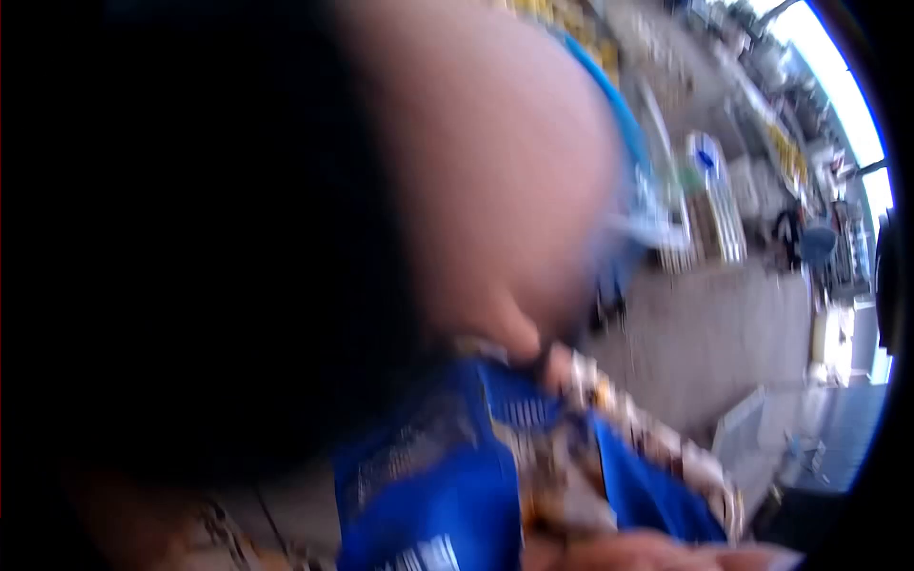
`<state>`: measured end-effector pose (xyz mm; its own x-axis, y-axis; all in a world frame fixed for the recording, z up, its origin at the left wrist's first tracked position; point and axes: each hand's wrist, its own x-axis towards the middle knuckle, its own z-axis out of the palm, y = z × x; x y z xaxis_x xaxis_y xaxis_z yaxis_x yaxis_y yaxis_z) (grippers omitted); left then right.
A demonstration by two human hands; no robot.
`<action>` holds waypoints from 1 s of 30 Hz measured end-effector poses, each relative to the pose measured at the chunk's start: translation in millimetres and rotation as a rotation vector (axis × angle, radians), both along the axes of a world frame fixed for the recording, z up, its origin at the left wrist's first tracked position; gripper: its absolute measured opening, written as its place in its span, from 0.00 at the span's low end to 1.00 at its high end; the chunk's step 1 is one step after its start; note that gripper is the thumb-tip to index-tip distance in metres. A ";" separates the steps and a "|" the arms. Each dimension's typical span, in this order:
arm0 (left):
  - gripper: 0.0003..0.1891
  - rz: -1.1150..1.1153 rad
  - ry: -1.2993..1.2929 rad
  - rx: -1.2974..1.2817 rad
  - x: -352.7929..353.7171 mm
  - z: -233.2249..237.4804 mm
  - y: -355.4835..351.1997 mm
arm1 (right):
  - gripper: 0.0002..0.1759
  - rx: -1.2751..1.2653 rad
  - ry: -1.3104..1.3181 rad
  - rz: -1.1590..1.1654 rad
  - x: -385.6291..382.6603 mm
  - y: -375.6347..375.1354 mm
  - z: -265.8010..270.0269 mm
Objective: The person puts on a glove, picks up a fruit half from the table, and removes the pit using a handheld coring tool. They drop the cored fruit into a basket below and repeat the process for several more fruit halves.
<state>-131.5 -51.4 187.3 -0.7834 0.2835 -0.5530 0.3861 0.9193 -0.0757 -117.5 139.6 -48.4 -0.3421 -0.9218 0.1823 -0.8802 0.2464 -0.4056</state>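
A glossy blue bag (pixel 428 504) with white print and a barcode-like patch fills the lower middle of the head view. Brown and cream pictures cover part of it, and a cream-and-brown patterned edge runs along its right side. My left hand (pixel 505 171) looms large and smeared from the upper left, its thumb and a fingertip pinched at the bag's top edge. Along the bottom, the fingers of my right hand (pixel 657 552) curl against the bag's lower side; the rest of that hand is out of frame. A dark shape hides the left half.
The view is strongly tilted and blurred. Pale floor (pixel 714 328) stretches to the right, with a light crate or basket (pixel 714 224) standing beyond it. Shelves of goods (pixel 785 152) and bright windows (pixel 847 76) line the far right. A turquoise edge (pixel 614 90) shows behind my left hand.
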 end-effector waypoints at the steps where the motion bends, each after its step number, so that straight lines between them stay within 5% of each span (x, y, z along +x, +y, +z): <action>1: 0.28 -0.004 -0.058 0.021 5.8 12.5 1.1 | 0.09 0.092 -0.115 -0.151 14.9 13.2 -21.5; 4: 0.29 0.115 -0.046 0.064 30.2 48.2 -28.1 | 0.11 0.171 -0.215 -0.339 -1.4 -8.8 -3.1; 8: 0.25 0.302 0.287 0.295 28.5 -82.2 -114.4 | 0.14 0.013 -0.356 -0.462 -1.9 0.2 4.6; 12: 0.26 0.773 0.538 0.121 31.7 -135.6 -116.0 | 0.14 0.082 -0.455 -0.571 -3.7 2.1 -11.0; 16: 0.25 0.951 0.326 0.244 6.0 -206.5 -145.7 | 0.14 0.115 -0.470 -0.554 -0.1 -7.2 0.9; 20: 0.22 0.958 0.378 0.114 -5.3 -212.1 -161.0 | 0.14 0.140 -0.494 -0.554 9.4 -14.4 9.5; 23: 0.21 1.084 0.527 0.319 0.0 -201.4 -158.5 | 0.16 0.043 -0.541 -0.562 11.3 -16.7 19.6; 24: 0.18 1.283 0.545 0.751 19.2 -158.5 -128.6 | 0.17 -0.005 -0.552 -0.555 10.3 -19.6 25.0; 26: 0.23 1.316 0.449 1.873 39.6 -165.4 -118.8 | 0.19 -0.087 -0.582 -0.528 6.7 -26.6 40.1; 29: 0.33 1.178 0.233 2.354 57.2 -163.7 -86.7 | 0.20 -0.122 -0.544 -0.456 3.2 -44.5 55.4; 30: 0.35 1.354 0.230 2.427 61.0 -150.8 -66.6 | 0.20 -0.122 -0.535 -0.440 3.0 -49.9 60.5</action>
